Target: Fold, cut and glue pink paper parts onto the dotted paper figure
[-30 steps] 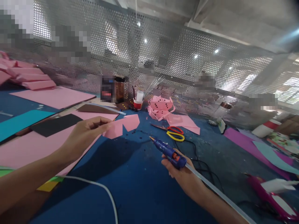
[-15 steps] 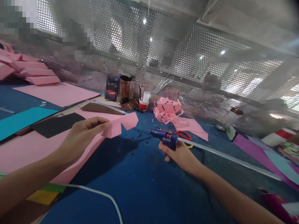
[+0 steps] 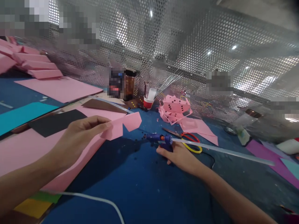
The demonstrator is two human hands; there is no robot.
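We are gripping a blue glue gun in our right hand, our fingers wrapping its handle, while a long, clear glue stick is jutting from its back end. Just left of the glue gun, we are pinching a notched piece of pink paper between the thumb and fingers of our left hand, holding it apart from the nozzle. Just behind the glue gun and to its right, scissors with red and yellow handles are lying on the blue table. Farther behind it, a black-dotted pink paper shape, a red-and-white cup and a brown jar are standing before a perforated screen. Well left of the glue gun, a black sheet and a teal sheet are lying; well to its right, a purple sheet is resting.
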